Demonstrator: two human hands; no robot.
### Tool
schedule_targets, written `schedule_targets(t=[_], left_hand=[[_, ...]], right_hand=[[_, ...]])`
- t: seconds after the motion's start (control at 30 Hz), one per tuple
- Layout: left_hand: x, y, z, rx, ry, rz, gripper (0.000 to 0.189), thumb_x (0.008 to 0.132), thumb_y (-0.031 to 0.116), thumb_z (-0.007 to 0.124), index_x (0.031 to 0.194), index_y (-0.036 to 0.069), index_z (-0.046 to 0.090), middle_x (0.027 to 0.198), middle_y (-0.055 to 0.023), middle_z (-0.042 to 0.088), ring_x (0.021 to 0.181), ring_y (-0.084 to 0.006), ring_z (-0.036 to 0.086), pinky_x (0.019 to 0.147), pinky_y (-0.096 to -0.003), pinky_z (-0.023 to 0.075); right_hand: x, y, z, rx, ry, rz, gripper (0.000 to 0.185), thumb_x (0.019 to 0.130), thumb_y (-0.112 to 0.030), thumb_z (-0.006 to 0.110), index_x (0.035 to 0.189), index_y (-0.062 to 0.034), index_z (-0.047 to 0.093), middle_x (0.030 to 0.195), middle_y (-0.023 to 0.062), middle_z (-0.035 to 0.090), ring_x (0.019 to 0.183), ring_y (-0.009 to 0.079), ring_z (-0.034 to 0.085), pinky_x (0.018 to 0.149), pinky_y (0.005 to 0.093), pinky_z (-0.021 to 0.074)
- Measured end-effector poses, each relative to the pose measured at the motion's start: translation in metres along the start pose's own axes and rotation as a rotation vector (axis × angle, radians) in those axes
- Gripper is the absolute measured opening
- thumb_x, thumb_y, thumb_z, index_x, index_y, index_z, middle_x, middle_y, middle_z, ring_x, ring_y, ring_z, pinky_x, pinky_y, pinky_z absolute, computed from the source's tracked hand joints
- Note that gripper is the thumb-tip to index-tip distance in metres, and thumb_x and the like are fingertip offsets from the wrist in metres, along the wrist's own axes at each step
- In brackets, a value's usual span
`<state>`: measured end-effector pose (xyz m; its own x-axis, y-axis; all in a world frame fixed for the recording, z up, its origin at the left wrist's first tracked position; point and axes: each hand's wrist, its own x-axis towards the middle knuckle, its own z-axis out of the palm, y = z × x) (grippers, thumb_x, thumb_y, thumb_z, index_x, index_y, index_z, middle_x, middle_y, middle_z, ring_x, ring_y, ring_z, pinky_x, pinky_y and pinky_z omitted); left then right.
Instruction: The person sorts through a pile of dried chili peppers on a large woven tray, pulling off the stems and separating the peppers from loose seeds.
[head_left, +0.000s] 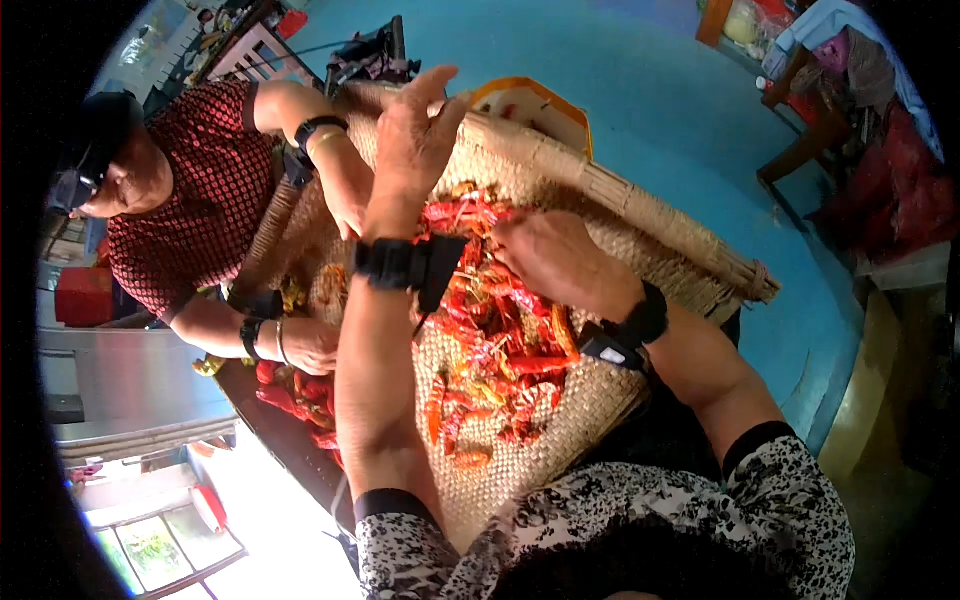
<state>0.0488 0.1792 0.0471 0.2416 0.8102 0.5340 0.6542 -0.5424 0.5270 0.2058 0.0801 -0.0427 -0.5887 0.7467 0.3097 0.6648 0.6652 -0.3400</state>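
A pile of dried red chili peppers (495, 337), some orange or yellow, is spread over a woven straw mat (510, 469). My left hand (420, 131) is raised above the mat's far part, fingers apart, with nothing visible in it. Lower down, my right hand (555, 255) reaches into the upper right of the pile. Its fingertips are bent down among the chilies, and whether they grip one is hidden. A black strap with a small device is on each of my wrists.
A person (202, 172) sits at the left, both hands over the mat's left side. More red peppers (300, 397) lie near that person's lower hand. Beyond the mat's rolled edge (622, 191) is an orange-rimmed container (536, 112). A wooden chair with clothes (810, 135) stands far right.
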Motion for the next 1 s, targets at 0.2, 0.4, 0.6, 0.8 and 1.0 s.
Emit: schedule_targets(t=[0.2, 0.4, 0.6, 0.8, 1.0], left_hand=[[-0.139, 0.056, -0.043, 0.035, -0.291, 0.014, 0.037, 0.082, 0.017, 0.071, 0.116, 0.005, 0.061, 0.108, -0.0154, 0.064, 0.097, -0.0291, 0.064, 0.083, -0.0398, 0.0545], [-0.288, 0.092, -0.047, 0.278, -0.625, 0.095, 0.066, 0.075, 0.023, 0.074, 0.136, 0.028, 0.048, 0.146, -0.0081, 0.036, 0.132, -0.0314, 0.036, 0.107, -0.049, 0.0356], [-0.262, 0.069, -0.027, 0.291, -0.467, 0.082, 0.057, 0.077, 0.006, 0.063, 0.131, 0.021, 0.053, 0.141, -0.0123, 0.043, 0.123, -0.0356, 0.043, 0.101, -0.0465, 0.0417], [-0.216, 0.005, -0.046, 0.235, -0.138, -0.056, 0.036, 0.077, -0.005, 0.058, 0.112, 0.004, 0.061, 0.114, -0.0171, 0.059, 0.1, -0.0341, 0.058, 0.086, -0.0386, 0.0504], [-0.235, 0.038, -0.074, 0.248, -0.091, -0.277, 0.032, 0.083, 0.002, 0.063, 0.115, 0.004, 0.06, 0.11, -0.0165, 0.06, 0.098, -0.0331, 0.06, 0.083, -0.0401, 0.0503]], right_hand=[[-0.004, 0.005, -0.014, 0.146, 0.13, 0.037, 0.011, 0.086, -0.006, 0.062, 0.088, -0.0005, 0.052, 0.068, 0.0106, 0.054, 0.056, 0.0229, 0.055, 0.05, 0.0368, 0.0466], [-0.001, -0.007, -0.018, 0.154, 0.065, 0.019, 0.013, 0.086, -0.008, 0.059, 0.088, -0.0002, 0.049, 0.07, 0.0148, 0.053, 0.062, 0.0318, 0.057, 0.058, 0.0425, 0.0476], [-0.003, -0.002, -0.011, 0.121, 0.051, 0.012, 0.013, 0.087, -0.01, 0.059, 0.088, -0.0002, 0.051, 0.079, 0.0165, 0.059, 0.071, 0.0359, 0.06, 0.063, 0.0453, 0.0484], [-0.001, -0.008, -0.009, 0.154, 0.04, 0.014, 0.015, 0.089, -0.014, 0.059, 0.092, -0.0002, 0.053, 0.076, 0.0152, 0.057, 0.071, 0.0339, 0.059, 0.065, 0.0436, 0.0484], [-0.006, -0.001, -0.012, 0.173, 0.041, 0.018, 0.014, 0.089, -0.013, 0.059, 0.087, -0.0015, 0.05, 0.069, 0.0125, 0.05, 0.061, 0.0279, 0.054, 0.059, 0.0419, 0.0461]])
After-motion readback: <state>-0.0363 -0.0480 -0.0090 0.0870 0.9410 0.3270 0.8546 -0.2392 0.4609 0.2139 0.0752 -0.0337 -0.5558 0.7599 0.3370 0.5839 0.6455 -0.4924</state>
